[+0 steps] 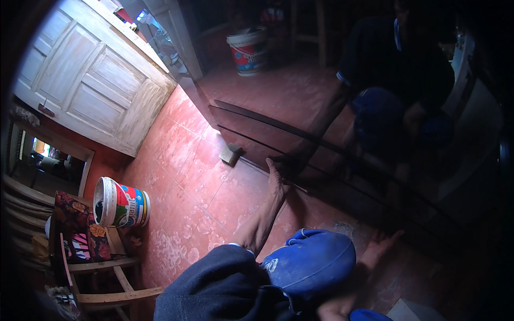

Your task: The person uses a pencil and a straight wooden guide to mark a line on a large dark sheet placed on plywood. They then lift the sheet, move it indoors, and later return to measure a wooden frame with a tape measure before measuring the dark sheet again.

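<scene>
My left hand [275,179] stretches out from a dark blue sleeve [214,283] and lies flat on the red tiled floor [187,176]. Its fingertips touch several long thin dark rods [251,115] that run across the floor to the right. Another person [396,69] squats at the upper right in a dark shirt and blue shorts, with a hand [289,162] on the same rods just beyond mine. My blue-clad knee [316,262] fills the lower middle, and a bare foot [381,246] sits beside it. A patch of skin at the lower edge [332,309] may be my right hand.
A white panelled door [91,75] stands at the upper left. A painted bucket [120,204] lies on its side by a wooden chair [107,278] with a floral cushion [75,224]. A second bucket [247,51] stands at the back. A small block [231,153] rests near the rods.
</scene>
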Available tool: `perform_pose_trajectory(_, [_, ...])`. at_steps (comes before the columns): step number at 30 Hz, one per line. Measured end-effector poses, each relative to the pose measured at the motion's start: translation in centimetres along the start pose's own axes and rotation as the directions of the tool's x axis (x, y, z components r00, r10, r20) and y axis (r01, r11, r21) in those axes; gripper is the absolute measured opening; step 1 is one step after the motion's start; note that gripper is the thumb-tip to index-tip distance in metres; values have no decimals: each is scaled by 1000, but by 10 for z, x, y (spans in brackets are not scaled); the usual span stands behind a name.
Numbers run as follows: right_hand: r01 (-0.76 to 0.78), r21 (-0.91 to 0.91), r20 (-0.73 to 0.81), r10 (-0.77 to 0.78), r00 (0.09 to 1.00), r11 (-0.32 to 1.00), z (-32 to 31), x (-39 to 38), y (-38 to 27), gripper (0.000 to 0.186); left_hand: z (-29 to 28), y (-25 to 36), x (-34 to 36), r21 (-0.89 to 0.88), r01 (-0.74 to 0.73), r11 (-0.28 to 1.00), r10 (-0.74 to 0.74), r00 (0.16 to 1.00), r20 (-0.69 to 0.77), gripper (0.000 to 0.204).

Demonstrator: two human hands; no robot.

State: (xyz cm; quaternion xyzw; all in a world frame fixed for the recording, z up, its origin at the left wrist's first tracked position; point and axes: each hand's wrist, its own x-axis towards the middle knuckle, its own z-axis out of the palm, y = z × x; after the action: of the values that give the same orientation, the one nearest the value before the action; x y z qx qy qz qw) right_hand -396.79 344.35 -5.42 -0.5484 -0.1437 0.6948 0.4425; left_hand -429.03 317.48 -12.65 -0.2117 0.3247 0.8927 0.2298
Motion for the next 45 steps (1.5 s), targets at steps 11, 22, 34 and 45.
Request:
perform_pose_trajectory(11, [-54,94,-52,60,997,994,-3,17,-2,93,38,-2,-16,-34,-6,999,-2,971,-240,83])
perform_pose_trajectory(22, [-28,21,173,24,985,999,-5,19,15,88,-23,7,13,129,121,984,-138,981,134,83])
perform_pose_trajectory(34, [-77,217,-9,81,997,973,2,26,21,126,123,52,-163,900,-376,218,-198,886,419,66])
perform_pose_trajectory(45, [442,135,-562,-299,771,887,3,58,46,48,252,44,-280,304,-951,-54,-819,216,531,51])
